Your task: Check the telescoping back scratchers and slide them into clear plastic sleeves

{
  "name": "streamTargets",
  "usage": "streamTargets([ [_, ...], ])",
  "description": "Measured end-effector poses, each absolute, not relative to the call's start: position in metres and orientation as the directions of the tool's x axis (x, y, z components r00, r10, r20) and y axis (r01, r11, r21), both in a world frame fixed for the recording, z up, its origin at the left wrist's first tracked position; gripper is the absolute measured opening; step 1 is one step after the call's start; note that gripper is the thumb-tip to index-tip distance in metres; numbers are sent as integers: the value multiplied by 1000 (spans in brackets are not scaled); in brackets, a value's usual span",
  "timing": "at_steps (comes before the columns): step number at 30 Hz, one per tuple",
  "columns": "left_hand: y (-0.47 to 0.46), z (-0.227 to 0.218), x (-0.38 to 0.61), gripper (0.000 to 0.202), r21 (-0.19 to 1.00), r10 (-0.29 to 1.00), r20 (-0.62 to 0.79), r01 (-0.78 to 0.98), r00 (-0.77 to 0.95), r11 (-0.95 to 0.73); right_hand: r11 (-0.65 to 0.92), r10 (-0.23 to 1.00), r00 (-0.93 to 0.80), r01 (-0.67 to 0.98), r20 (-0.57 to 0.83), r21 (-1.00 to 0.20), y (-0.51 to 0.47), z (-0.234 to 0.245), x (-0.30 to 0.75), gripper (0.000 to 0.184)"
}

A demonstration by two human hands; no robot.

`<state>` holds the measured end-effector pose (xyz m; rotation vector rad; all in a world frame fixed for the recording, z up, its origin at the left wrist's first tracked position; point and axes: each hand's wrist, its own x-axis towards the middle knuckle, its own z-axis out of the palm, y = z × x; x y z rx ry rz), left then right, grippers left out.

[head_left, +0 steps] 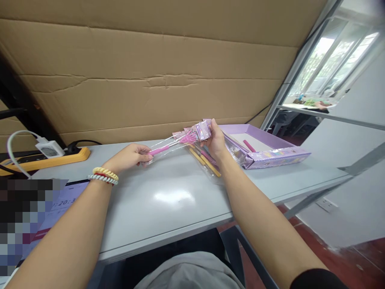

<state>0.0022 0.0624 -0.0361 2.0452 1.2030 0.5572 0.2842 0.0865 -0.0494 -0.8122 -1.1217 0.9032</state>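
My left hand (135,155) is closed in a pinch on the lower end of a pink stick (159,151) inside a clear plastic sleeve. The stick's far end widens into a bright pink, branching top (188,138). At that end my right hand (217,138) is closed on a small shiny purple packet (203,130); its fingers are partly hidden. Below the right hand, yellow and purple sticks (207,162) in clear wrapping lie on the table. An open purple box (276,157) stands right of that hand, with a pink stick (249,146) inside.
The grey-white table (168,216) backs onto a brown cardboard panel (168,52). A yellow power strip (72,157) with a white charger (49,147) is at the left. A lit tablet screen (64,204) lies by my left forearm. A metal frame (288,80) rises at the right.
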Motion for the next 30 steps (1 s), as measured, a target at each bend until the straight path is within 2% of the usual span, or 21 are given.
streamTargets([
  [5,61,-35,3,23,739,876,16,585,481,-335,367,922,177,-107,345,-924,87,-52,284,48],
  [10,62,-36,3,21,747,875,20,575,483,-334,426,893,187,-59,409,-903,90,-56,284,48],
  [17,61,-36,4,21,750,876,14,574,483,-328,421,900,169,-91,402,-903,89,-55,283,46],
  [25,61,-34,3,24,777,881,64,530,469,-339,324,942,45,-382,332,-866,78,-47,284,39],
  [28,60,-34,5,25,808,874,88,479,479,-344,268,950,-52,-377,309,-887,75,-49,282,35],
  [30,59,-34,9,26,826,871,109,444,480,-348,229,943,-170,-290,285,-929,74,-52,278,34],
])
